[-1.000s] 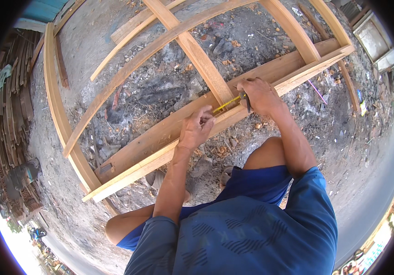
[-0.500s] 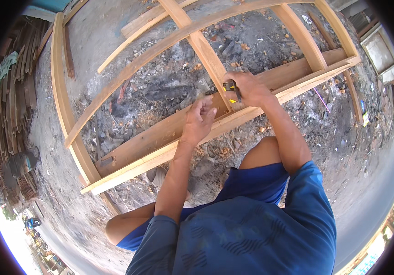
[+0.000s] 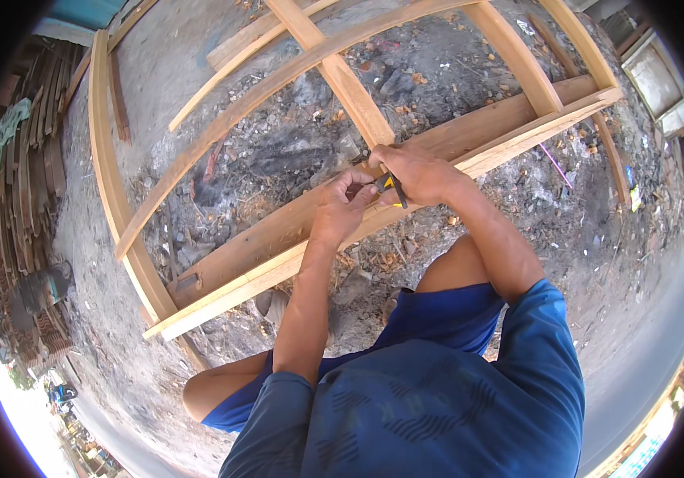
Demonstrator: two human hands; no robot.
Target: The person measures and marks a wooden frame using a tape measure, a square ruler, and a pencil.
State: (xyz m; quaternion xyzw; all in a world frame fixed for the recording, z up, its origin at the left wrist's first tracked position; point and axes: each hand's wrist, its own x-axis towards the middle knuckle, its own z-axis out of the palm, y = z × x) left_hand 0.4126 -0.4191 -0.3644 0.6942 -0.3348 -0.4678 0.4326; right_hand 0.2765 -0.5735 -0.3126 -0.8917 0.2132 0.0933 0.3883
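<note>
My right hand [image 3: 423, 175] is wrapped round a small black and yellow tape measure [image 3: 391, 188]. Beside it, the left hand [image 3: 340, 209] has its thumb and fingers drawn together in a pinch against the tape measure's edge; whatever lies between those fingertips is too small to make out. Both hands are over the near rail [image 3: 238, 288] of a wooden frame, where the middle slat [image 3: 351, 94] meets it. The right hand covers that joint. A long, thinner batten [image 3: 222, 131] crosses over the middle slat.
The frame's left side piece [image 3: 106, 163] and right slats [image 3: 519, 62] run away from me. Rubble and wood chips [image 3: 294, 159] cover the ground inside it. Stacked old boards [image 3: 33, 175] stand at the left. My bent knees [image 3: 457, 267] are close to the near rail.
My right hand has brought the tape measure down and left from the middle slat. The left hand's fingers have closed and now meet it. The view has shifted slightly.
</note>
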